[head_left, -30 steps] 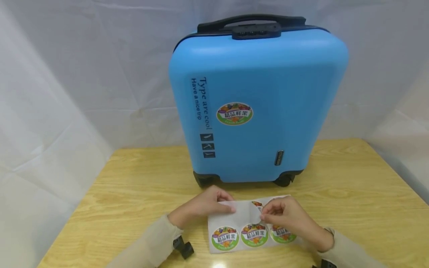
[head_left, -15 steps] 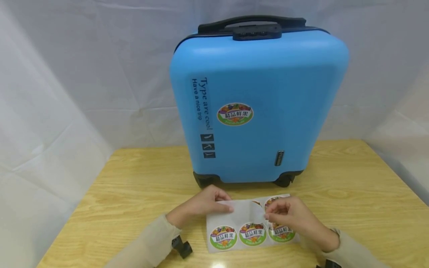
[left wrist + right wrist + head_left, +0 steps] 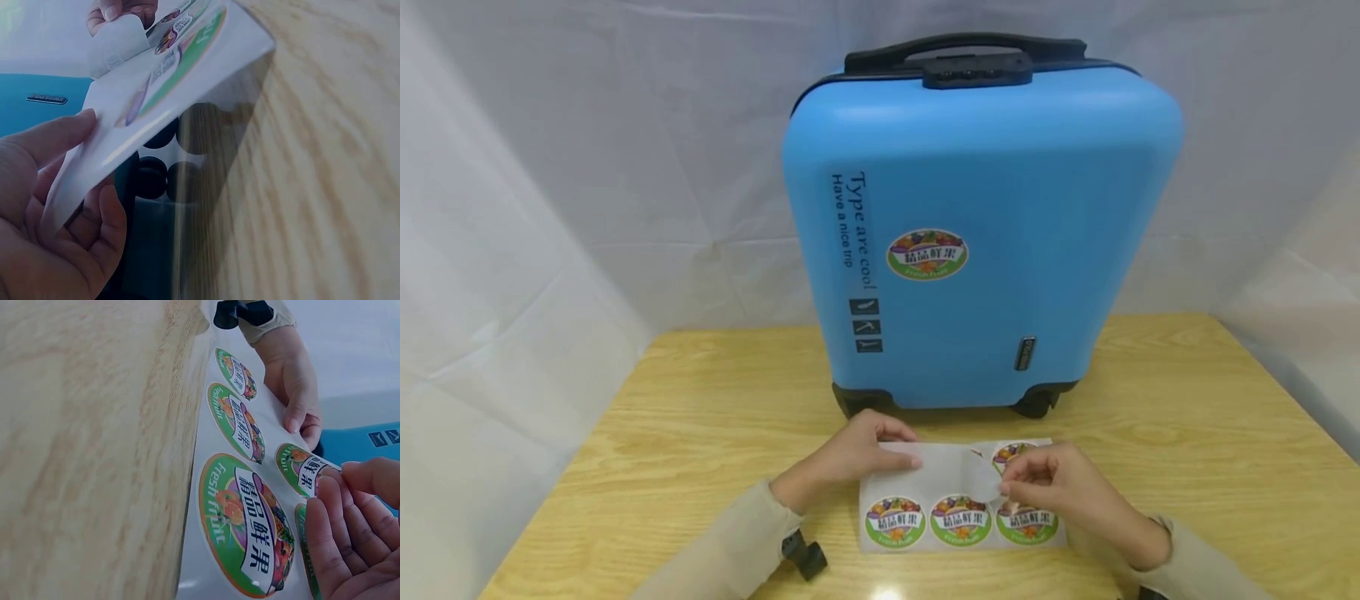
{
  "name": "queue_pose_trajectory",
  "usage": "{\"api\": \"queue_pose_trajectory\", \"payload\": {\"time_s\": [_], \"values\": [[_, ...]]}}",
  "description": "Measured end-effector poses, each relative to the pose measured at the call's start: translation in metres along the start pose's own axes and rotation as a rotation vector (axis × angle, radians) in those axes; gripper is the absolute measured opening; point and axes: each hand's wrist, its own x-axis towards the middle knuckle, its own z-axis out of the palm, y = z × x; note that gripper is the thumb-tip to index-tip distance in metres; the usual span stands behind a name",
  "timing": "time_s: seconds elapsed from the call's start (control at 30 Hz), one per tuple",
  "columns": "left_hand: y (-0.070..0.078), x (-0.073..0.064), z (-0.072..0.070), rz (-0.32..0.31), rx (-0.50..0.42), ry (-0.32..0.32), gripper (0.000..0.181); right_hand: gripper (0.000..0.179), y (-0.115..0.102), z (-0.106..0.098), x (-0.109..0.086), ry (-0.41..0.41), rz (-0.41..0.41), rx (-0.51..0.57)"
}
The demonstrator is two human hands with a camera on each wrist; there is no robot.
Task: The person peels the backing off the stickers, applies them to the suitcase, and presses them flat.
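The table (image 3: 625, 467) carries an upright blue suitcase (image 3: 1000, 308). Just in front of the suitcase is the sticker sheet (image 3: 936, 479), pinched in the grip of the left hand (image 3: 859, 458); also before the suitcase, the grip of the right hand (image 3: 1063, 485) pinches a partly peeled sticker (image 3: 117, 49).

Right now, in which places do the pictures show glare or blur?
Head view: bright glare on the wooden table, at the picture's bottom edge; left wrist view: the wood grain is blurred at right; right wrist view: the nearest sticker is crisp, grain at far left soft.
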Motion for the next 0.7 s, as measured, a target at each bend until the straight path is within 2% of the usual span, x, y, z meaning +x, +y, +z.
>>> {"api": "queue_pose_trajectory", "payload": {"time_s": [0.23, 0.5, 0.7], "values": [[-0.001, 0.002, -0.001, -0.008, -0.004, -0.014, 0.022, 0.013, -0.002, -0.006, -0.005, 0.012, 0.016, -0.002], [-0.001, 0.002, -0.001, 0.024, 0.019, -0.035, 0.023, 0.012, -0.002, -0.012, -0.006, 0.029, 0.014, 0.012], [-0.001, 0.003, 0.001, 0.024, 0.023, -0.053, 0.024, 0.012, -0.004, -0.016, -0.008, 0.066, 0.030, -0.010]]}}
